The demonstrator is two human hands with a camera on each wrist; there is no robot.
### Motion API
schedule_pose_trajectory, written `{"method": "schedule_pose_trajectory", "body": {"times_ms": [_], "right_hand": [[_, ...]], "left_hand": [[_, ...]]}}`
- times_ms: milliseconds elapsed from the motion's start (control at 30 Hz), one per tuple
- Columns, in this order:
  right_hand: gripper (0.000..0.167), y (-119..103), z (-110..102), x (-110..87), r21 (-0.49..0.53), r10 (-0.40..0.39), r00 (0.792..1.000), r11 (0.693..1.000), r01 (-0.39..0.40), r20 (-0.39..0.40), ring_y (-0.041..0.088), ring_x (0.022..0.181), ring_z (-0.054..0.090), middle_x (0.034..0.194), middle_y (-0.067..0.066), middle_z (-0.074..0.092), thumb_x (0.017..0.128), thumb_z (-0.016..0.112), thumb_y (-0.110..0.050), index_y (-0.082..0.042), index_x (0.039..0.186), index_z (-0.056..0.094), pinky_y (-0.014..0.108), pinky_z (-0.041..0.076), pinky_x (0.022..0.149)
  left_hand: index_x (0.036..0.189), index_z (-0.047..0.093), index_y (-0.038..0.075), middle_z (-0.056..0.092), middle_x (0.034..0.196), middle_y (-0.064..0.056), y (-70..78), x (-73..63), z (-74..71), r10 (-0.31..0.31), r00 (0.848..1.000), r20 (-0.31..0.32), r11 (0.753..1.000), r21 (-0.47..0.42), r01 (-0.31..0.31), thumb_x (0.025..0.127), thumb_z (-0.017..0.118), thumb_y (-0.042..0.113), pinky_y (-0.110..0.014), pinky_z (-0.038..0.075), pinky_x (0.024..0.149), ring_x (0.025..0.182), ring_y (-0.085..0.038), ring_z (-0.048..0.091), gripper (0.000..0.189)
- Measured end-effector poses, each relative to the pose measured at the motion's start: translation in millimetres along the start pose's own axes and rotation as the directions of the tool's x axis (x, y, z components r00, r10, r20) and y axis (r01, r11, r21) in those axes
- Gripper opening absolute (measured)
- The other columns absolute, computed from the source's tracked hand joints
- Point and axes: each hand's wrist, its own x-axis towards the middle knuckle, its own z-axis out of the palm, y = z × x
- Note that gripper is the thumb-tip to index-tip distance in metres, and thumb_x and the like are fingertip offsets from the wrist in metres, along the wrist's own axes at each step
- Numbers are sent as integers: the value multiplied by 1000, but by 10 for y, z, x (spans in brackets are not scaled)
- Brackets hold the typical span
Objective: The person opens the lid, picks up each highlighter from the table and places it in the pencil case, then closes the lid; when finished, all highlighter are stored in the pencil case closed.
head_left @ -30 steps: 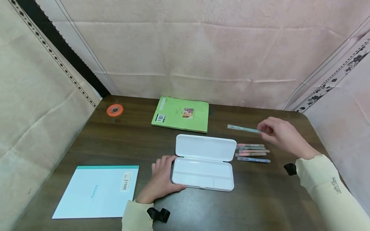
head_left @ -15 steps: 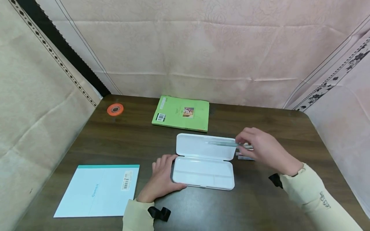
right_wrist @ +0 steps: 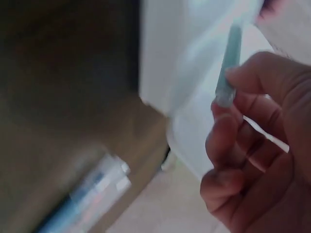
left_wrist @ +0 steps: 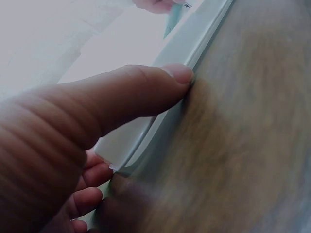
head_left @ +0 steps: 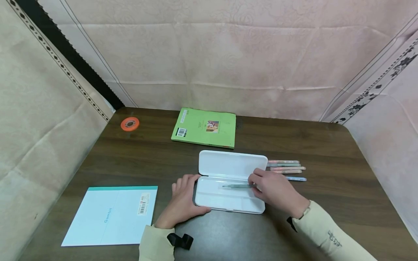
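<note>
Pale patterned cloth (head_left: pixel 212 65) hangs behind a dark wood-grain counter (head_left: pixel 98 156), where an open white pencil case (head_left: pixel 212 198) lies. Its left end sits in the grip of the left hand (head_left: pixel 183 201), thumb on the near edge. Narrowed in a pinch, the right hand (head_left: pixel 275 188) has a pale-green pen (head_left: pixel 236 186) over the near tray; whether they touch, I cannot tell. Other pens (head_left: pixel 289 168) lie just right of the lid, near a green book (head_left: pixel 204 127).
</note>
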Motion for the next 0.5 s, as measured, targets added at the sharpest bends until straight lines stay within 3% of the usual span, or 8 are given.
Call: {"method": "schedule_pose_trajectory", "body": {"times_ms": [233,500], "right_hand": [[12,-68,196,-3,-67,58,997,996,-61,-44,6,62,52,82,-5,61,79,76,-12,-17,87,69,23,44,55],[16,-86,270,2,-96,95,994,990,-100,-54,8,59,45,75,-5,55,80,78,-14,-17,83,63,24,41,54]], "left_hand": [[139,44,11,47,130,-8,6,0,-2,-4,1000,2,1000,-4,4,62,89,48,-42,24,87,106,-24,37,97],[139,44,10,47,130,-9,10,-11,-10,4,1000,1,1000,-2,-4,62,89,47,-42,24,87,105,-25,37,97]]}}
